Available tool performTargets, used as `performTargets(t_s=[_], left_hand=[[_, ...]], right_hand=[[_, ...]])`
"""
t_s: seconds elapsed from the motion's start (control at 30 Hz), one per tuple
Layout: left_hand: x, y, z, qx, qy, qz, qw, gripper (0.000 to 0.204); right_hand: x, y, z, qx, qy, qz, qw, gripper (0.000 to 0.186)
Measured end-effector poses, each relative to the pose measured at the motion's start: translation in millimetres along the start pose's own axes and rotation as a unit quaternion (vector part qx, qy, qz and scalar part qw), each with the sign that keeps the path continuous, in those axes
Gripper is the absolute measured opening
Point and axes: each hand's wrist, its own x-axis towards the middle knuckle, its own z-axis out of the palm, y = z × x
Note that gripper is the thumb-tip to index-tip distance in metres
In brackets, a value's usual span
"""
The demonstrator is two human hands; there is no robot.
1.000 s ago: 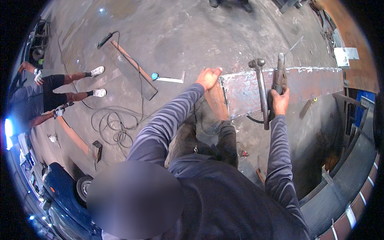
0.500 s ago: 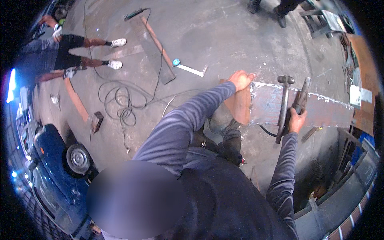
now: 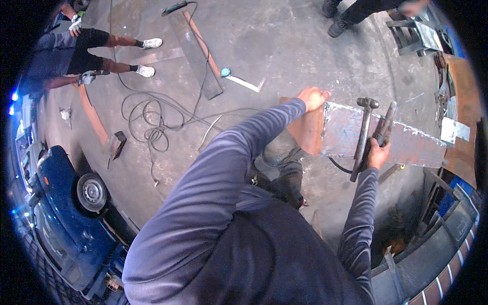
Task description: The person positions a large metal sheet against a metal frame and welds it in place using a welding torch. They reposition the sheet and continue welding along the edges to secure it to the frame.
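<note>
A long, boxy piece of rusty sheet metal (image 3: 345, 137) stretches to the right in front of me, with a rough, pale seam along its far edge. My left hand (image 3: 311, 99) is closed over the top far corner at its left end. My right hand (image 3: 377, 153) is wrapped round a dark cylindrical tool (image 3: 387, 122) above the metal; its exact kind is unclear. Directly left of that hand, a hammer (image 3: 363, 134) crosses the metal, head away from me and handle past the near edge. Whether my right fingers also touch the hammer I cannot tell.
Cable (image 3: 152, 119) lies coiled on the floor at left. Beyond are a flat metal strip (image 3: 195, 56), a tape measure (image 3: 225, 72) and a metal square (image 3: 246, 85). A blue vehicle (image 3: 66, 203) stands lower left. One person (image 3: 86, 51) stands left, another (image 3: 356, 15) far right near a metal stand (image 3: 414, 38).
The person at the far right has shifted, and a hand now shows there. My view has moved slightly. Both my hands keep their hold, and the hammer stays across the metal.
</note>
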Motion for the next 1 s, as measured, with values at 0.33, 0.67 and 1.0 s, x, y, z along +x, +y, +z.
performTargets(t_s=[0.33, 0.67, 1.0], left_hand=[[-43, -10, -25, -0.041, 0.123, 0.064, 0.99, 0.056], [-367, -221, 61, -0.016, 0.255, -0.213, 0.943, 0.053], [-543, -322, 305, -0.221, 0.112, -0.411, 0.877, 0.035]], right_hand=[[19, 38, -1, 0.012, 0.009, -0.064, 0.998, 0.049], [16, 51, -19, 0.226, -0.031, -0.047, 0.973, 0.061], [-114, 79, -124, 0.345, -0.117, -0.011, 0.931, 0.036]])
